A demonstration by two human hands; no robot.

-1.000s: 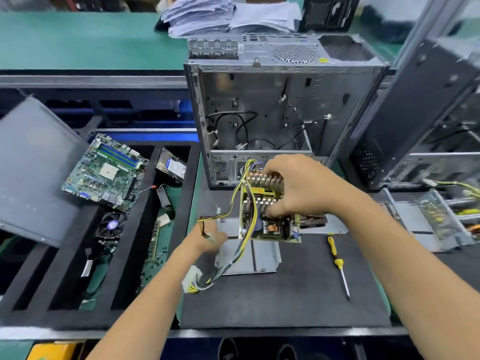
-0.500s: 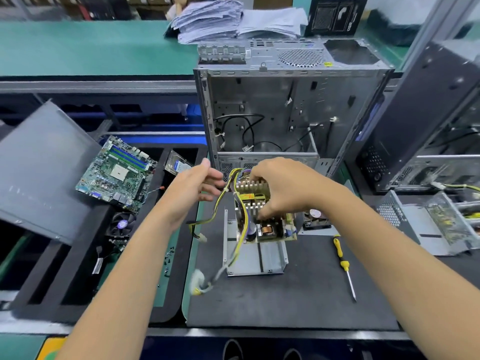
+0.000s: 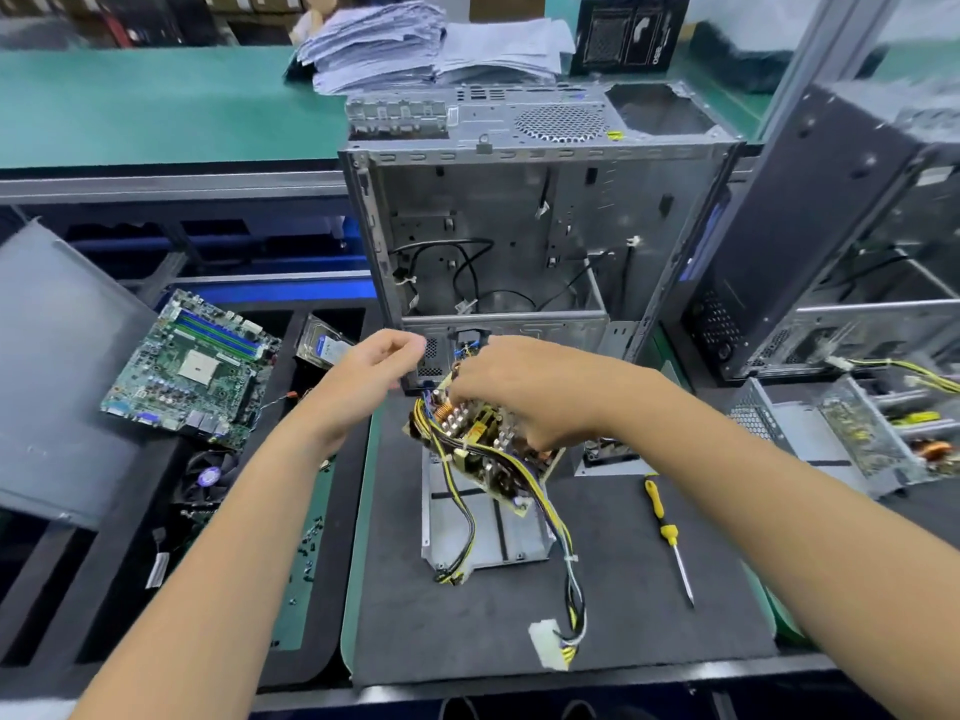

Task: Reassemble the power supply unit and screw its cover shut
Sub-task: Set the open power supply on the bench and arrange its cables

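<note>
My right hand [image 3: 524, 392] grips the power supply circuit board [image 3: 483, 449] from above and holds it tilted over the open metal power supply casing [image 3: 488, 532] on the black mat. The yellow and black cable bundle [image 3: 561, 553] hangs off the board and trails to a white connector [image 3: 548, 644] near the mat's front edge. My left hand [image 3: 371, 379] hovers left of the board with its fingers loosely curled and nothing visible in them. A yellow-handled screwdriver [image 3: 667, 537] lies on the mat to the right of the casing.
An open computer case [image 3: 519, 236] stands behind the mat. A foam tray on the left holds a green motherboard [image 3: 192, 366], a hard drive [image 3: 324, 348], a fan [image 3: 205, 478] and several small screws [image 3: 309, 543]. Another power supply [image 3: 852, 439] lies at the right.
My right hand turned the board so the cable bundle now hangs toward the front right. My left hand let go of the cables and moved up and left.
</note>
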